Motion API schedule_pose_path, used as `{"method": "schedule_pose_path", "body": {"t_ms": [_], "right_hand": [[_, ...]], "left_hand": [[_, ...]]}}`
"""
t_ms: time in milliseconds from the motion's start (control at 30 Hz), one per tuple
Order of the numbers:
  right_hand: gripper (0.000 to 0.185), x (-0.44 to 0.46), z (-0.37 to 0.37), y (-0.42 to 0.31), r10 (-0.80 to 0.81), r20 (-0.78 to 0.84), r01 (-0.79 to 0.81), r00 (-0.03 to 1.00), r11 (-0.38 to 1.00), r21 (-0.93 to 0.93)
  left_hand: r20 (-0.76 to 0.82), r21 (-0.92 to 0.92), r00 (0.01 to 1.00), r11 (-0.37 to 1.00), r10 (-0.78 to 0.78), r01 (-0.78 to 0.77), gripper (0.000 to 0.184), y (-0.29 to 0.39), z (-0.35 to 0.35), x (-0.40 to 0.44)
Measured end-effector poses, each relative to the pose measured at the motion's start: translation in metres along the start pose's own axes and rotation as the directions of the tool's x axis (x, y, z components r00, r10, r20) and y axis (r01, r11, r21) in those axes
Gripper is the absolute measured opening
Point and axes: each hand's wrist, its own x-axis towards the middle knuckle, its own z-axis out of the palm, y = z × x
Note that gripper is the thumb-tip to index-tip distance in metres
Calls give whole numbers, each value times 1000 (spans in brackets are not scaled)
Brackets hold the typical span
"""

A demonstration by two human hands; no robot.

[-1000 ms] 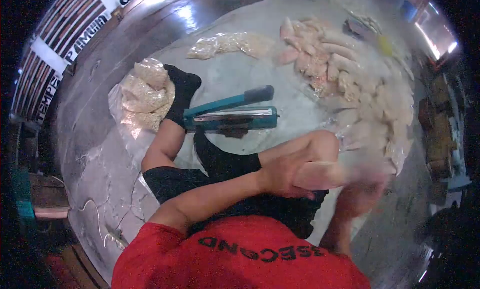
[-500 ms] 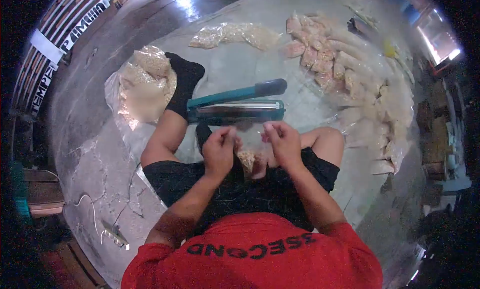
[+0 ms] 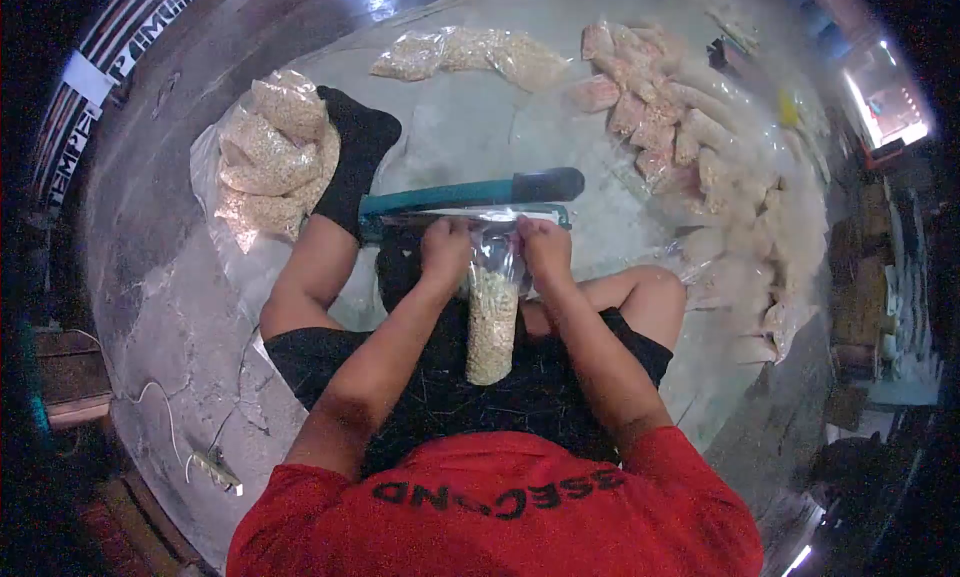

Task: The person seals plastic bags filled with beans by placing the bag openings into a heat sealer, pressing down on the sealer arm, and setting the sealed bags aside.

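Observation:
A clear plastic bag (image 3: 492,327), its lower part filled with pale pieces, hangs upright between my two hands. My left hand (image 3: 446,252) is closed on one upper corner of the bag, and my right hand (image 3: 546,252) is closed on the other. The bag's empty top edge lies at the teal sealer (image 3: 440,198), whose dark-handled arm is raised at a slant above its base. My hands partly hide the base.
Filled bags (image 3: 275,157) lie in a heap beside my foot at the left. More filled bags (image 3: 470,55) lie beyond the sealer. A large pile of bags (image 3: 655,127) spreads down the right side. A power strip (image 3: 216,471) rests at the lower left.
Both hands have moved forward to the sealer with the bag stretched between them. The bag, blurred and lower before, now hangs upright. Earlier still, my hands were at the right.

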Motion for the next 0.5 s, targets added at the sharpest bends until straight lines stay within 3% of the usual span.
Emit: {"method": "schedule_pose_path", "body": {"t_ms": [67,167,200,233,267,300,333,433,500], "right_hand": [[27,10,0,9,-1,9,1,1000,1000,12],[26,15,-1,16,13,23,-15,1000,997,79],[27,16,0,19,12,32,-15,999,995,99],[28,17,0,21,8,41,-13,999,993,120],[28,14,1,16,7,40,-12,999,992,122],[28,10,0,11,-20,-1,20,1000,1000,19],[28,8,0,7,-51,-41,47,998,995,-84],[34,11,1,14,-69,-68,62,995,994,-94],[37,7,0,6,-78,-75,66,994,986,-156]], "left_hand": [[-89,-141,995,988,52,-64,32,-15,9,0],[-80,-227,996,973,25,-42,32,-26,16,8],[-19,-359,1000,933,-18,10,29,13,6,-16],[-19,-358,1000,934,-18,10,29,12,6,-18],[84,-496,994,861,-77,109,28,11,7,-18],[194,-611,974,762,-119,215,27,10,9,-18],[197,-608,973,765,-116,214,27,4,13,-18],[187,-638,965,724,-184,262,26,-18,26,-20],[213,-734,957,614,-199,291,25,-19,29,-17]]}}
